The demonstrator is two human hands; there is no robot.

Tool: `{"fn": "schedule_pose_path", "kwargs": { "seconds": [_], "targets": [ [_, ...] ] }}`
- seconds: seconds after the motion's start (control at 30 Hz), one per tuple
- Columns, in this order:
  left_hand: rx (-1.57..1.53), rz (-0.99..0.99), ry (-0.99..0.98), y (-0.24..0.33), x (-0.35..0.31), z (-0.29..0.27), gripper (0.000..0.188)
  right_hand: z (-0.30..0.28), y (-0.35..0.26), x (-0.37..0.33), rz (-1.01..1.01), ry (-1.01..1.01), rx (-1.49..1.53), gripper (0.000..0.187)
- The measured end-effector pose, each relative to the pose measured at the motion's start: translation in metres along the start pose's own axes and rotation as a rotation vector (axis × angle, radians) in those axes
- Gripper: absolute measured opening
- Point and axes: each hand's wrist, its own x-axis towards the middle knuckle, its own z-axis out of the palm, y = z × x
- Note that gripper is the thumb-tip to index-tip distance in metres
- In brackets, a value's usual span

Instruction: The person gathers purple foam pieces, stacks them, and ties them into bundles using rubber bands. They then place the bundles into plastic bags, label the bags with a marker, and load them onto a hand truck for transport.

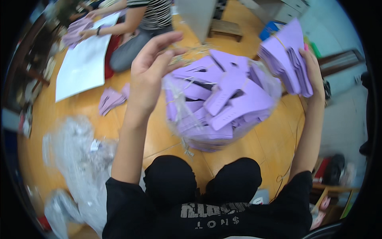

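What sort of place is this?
Probably a home or small workshop used for hand piecework: a clear plastic bag packed with purple cut pieces, a second person handling similar pieces by a white sheet, and a low wooden stool.

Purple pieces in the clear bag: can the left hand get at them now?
Probably yes: the left hand looks empty and is near the clear bag, whose open top leaves purple pieces exposed.

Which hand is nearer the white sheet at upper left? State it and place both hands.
Left. The left hand is to the right of the white sheet, apart from it; the right hand is much farther right, holding a purple bundle.
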Motion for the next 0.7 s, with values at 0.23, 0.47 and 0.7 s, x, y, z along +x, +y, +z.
{"fn": "schedule_pose_path", "kwargs": {
  "seconds": [0.23, 0.47, 0.7],
  "targets": [
    [1.060, -0.497, 0.779, -0.170, -0.167, -0.247, 0.031, 0.023, 0.114, 0.045, 0.504, -0.544, -0.552, 0.032],
    [1.438, -1.181, 0.641, -0.258, -0.301, -0.300, 0.034, -0.020, 0.078, -0.002, 0.009, -0.094, -0.611, 0.045],
    [1.595, -1.448, 0.428, -0.262, -0.291, -0.277, 0.050, -0.002, 0.020, -0.102, -0.152, -0.229, -0.537, 0.034]
  ]
}}
